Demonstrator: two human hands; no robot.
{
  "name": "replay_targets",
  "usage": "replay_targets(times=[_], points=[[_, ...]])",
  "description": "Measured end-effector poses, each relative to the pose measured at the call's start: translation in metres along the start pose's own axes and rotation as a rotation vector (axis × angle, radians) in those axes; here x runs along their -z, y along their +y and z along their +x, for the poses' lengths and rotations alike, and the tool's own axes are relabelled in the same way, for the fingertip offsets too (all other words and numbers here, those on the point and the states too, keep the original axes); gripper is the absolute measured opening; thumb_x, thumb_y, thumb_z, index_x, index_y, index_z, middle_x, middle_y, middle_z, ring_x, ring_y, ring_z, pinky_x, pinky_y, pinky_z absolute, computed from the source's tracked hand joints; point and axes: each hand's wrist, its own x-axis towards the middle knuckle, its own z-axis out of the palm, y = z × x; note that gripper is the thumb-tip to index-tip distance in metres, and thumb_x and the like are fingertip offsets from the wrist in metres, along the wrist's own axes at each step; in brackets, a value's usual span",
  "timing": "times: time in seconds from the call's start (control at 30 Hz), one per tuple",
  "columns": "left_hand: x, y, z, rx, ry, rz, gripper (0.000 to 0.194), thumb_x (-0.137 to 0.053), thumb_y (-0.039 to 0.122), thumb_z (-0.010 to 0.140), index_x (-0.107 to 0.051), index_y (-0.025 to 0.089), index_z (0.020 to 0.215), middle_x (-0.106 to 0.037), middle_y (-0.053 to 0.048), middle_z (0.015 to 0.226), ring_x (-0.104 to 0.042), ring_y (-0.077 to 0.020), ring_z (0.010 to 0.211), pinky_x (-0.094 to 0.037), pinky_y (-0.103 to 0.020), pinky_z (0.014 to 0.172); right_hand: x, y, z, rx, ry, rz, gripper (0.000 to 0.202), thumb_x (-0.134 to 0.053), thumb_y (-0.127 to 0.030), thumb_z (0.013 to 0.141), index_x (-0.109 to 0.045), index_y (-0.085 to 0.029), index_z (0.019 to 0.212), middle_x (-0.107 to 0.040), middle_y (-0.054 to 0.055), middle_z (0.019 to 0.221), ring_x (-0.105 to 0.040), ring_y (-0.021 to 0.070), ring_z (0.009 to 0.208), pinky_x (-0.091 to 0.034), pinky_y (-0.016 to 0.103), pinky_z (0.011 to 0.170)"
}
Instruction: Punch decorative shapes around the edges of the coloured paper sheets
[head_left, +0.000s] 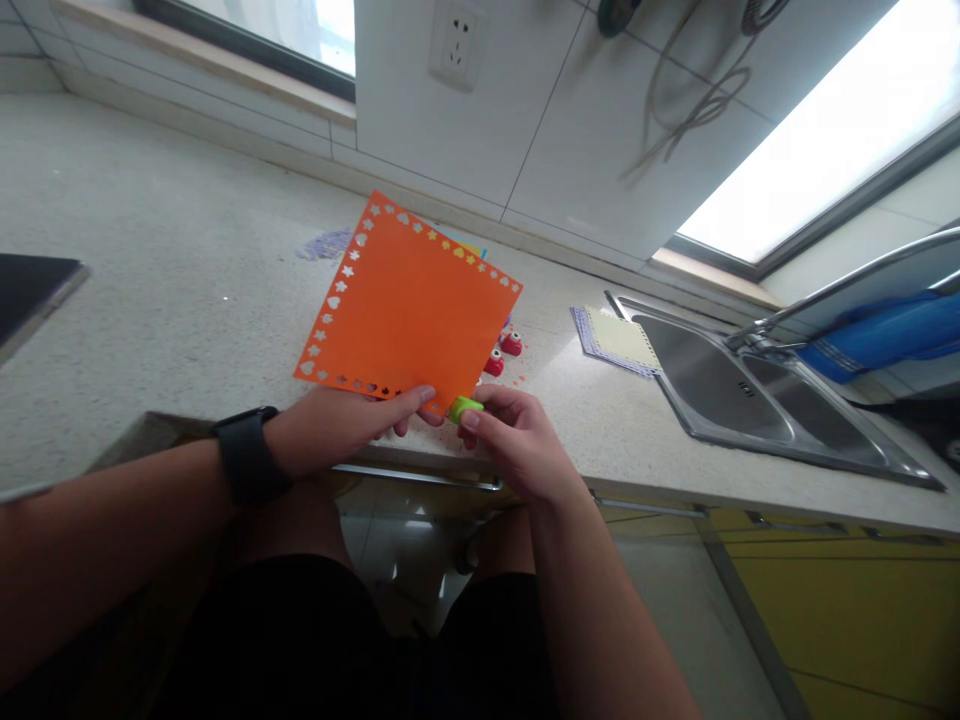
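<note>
An orange sheet of paper point(412, 300), tilted above the counter, has small stars, hearts and flowers cut through along three of its edges. My left hand point(367, 420) pinches its near edge, thumb on top and fingers beneath. At the sheet's near right corner, my right hand point(510, 430) grips a small green craft punch point(463, 408) set against the paper's edge. Two red punches with eye-like white tops, a nearer red punch point(493, 363) and a farther red punch point(511, 343), stand just beyond my right hand, partly behind the sheet.
Purple paper scraps point(326, 245) lie on the speckled counter point(187, 260) behind the sheet. A stack of punched cream and purple papers point(619, 340) sits beside the steel sink point(705, 375), slightly over its rim. A dark flat panel point(34, 295) is at far left.
</note>
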Motion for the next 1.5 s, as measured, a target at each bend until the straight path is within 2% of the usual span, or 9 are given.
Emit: replay_targets(times=[0.77,1.03,1.13,1.3,1.5], points=[[0.0005,0.0054,-0.0025,-0.033,0.006,0.056,0.04,-0.052,0.054,0.092,-0.077,0.025,0.079,-0.06,0.003,0.059,-0.049,-0.0141,0.051,-0.043,-0.027,0.056,-0.0021,0.0013,-0.0023,-0.023,0.041,0.044,0.021,-0.085,-0.033,0.074,-0.074,-0.019,0.084,-0.066,-0.001,0.07,-0.054,0.0092,0.056,-0.043,0.023,0.053],[0.0022,0.01,-0.0025,-0.041,0.027,0.106,0.044,-0.051,0.056,0.092,-0.073,0.025,0.068,-0.054,0.003,0.052,-0.049,-0.0151,0.051,-0.042,-0.027,0.057,-0.0002,-0.0008,-0.0022,-0.039,0.017,0.076,0.027,-0.083,-0.04,0.075,-0.072,-0.02,0.088,-0.065,0.0,0.072,-0.054,0.0115,0.059,-0.043,0.025,0.055],[0.0027,0.0077,-0.0023,-0.011,0.025,0.099,0.047,-0.051,0.06,0.091,-0.075,0.026,0.07,-0.057,0.003,0.056,-0.05,-0.0149,0.052,-0.043,-0.027,0.059,0.0009,-0.0008,-0.0025,-0.028,0.043,0.124,0.022,-0.08,-0.038,0.077,-0.071,-0.021,0.087,-0.064,0.0,0.072,-0.056,0.0128,0.063,-0.044,0.026,0.057],[0.004,0.0047,-0.0023,0.017,-0.037,0.021,0.05,-0.047,0.063,0.093,-0.079,0.026,0.085,-0.061,0.002,0.065,-0.048,-0.0139,0.055,-0.043,-0.026,0.059,0.003,-0.0005,-0.0027,-0.014,0.12,0.227,0.016,-0.078,-0.033,0.079,-0.073,-0.02,0.087,-0.063,0.0,0.072,-0.055,0.0113,0.061,-0.043,0.024,0.056],[0.0052,0.0046,-0.0024,0.017,-0.05,-0.005,0.052,-0.046,0.063,0.093,-0.079,0.023,0.085,-0.061,0.001,0.066,-0.048,-0.0139,0.056,-0.043,-0.026,0.059,0.0028,-0.0029,-0.0019,0.008,0.266,0.317,0.019,-0.079,-0.035,0.076,-0.071,-0.019,0.081,-0.064,0.001,0.075,-0.055,0.012,0.061,-0.039,0.023,0.05]])
